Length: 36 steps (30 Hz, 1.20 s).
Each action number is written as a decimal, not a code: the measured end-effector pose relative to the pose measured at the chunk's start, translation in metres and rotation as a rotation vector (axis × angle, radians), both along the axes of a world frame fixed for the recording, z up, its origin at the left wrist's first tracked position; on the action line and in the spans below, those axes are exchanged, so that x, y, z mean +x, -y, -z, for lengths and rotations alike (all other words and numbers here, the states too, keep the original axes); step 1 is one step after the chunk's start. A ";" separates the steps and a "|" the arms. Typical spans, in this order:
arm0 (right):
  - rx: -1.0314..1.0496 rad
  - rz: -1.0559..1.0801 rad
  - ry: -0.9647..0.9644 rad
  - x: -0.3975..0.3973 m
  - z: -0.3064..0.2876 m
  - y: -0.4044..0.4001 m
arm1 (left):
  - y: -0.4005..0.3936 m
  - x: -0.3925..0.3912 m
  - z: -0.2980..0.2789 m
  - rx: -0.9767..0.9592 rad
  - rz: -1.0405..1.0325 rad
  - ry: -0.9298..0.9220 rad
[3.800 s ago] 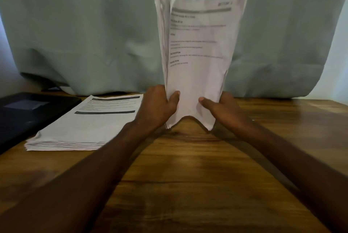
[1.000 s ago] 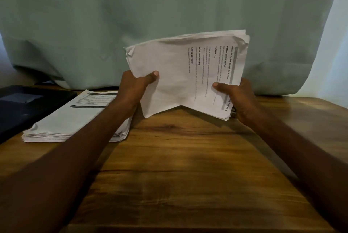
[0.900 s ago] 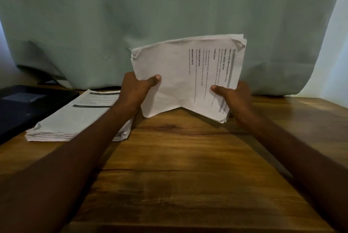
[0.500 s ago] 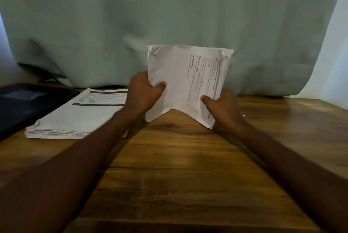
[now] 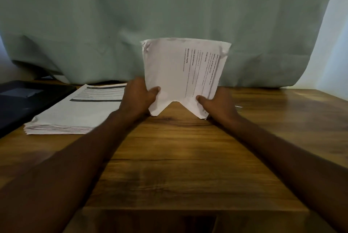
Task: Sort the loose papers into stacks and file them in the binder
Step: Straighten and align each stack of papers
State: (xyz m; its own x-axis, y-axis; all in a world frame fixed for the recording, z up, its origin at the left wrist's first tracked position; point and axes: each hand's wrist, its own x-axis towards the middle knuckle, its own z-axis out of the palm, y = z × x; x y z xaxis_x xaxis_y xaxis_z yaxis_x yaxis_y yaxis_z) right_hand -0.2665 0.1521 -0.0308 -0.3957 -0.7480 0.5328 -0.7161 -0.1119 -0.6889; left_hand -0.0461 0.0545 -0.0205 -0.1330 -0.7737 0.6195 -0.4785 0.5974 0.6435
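Observation:
A bundle of printed papers [image 5: 178, 74] stands on its long edge on the wooden table [image 5: 178, 157], turned sideways so the text runs vertically. Its two lower corners touch the wood and the middle arches up. My left hand [image 5: 138, 99] grips the bundle's left lower edge, thumb on the front. My right hand [image 5: 219, 105] grips the right lower edge the same way. A second stack of papers [image 5: 75, 114] lies flat to the left. A dark binder [image 5: 24, 99] lies at the far left edge.
A pale green cloth [image 5: 150, 16] hangs behind the table, its hem resting on the back edge. A light wall shows at the far right. Bare wood stretches in front of and to the right of the hands.
The bundle was upright earlier, then turned sideways in the air. Over the last second both hands drew closer together and lowered it until its lower corners met the table.

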 end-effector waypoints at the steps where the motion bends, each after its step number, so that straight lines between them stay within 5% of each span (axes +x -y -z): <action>1: 0.004 0.003 -0.001 0.000 0.000 -0.001 | 0.000 0.000 -0.001 0.006 -0.009 0.015; 5: -0.098 0.052 -0.083 0.001 -0.003 0.001 | -0.005 -0.002 -0.012 -0.131 -0.016 0.040; 8: 0.035 0.067 -0.160 -0.001 0.000 0.004 | -0.005 0.000 -0.007 -0.118 -0.029 0.131; 27: 0.105 0.050 0.009 -0.008 -0.001 0.004 | 0.000 -0.005 0.002 0.058 -0.073 0.110; 31: 0.072 -0.073 0.363 -0.010 -0.003 0.004 | 0.009 -0.001 -0.002 0.193 -0.034 -0.069; 36: -0.122 -0.335 0.857 -0.023 -0.023 0.005 | 0.016 0.008 -0.007 0.385 0.253 -0.442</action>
State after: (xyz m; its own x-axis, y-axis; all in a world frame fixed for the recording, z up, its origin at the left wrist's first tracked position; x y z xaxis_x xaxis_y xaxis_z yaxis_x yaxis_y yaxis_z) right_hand -0.2893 0.1470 -0.0081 -0.4645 -0.8521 0.2411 0.1148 -0.3278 -0.9377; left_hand -0.0381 0.0384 -0.0135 -0.1366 -0.9300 0.3412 0.0073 0.3434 0.9391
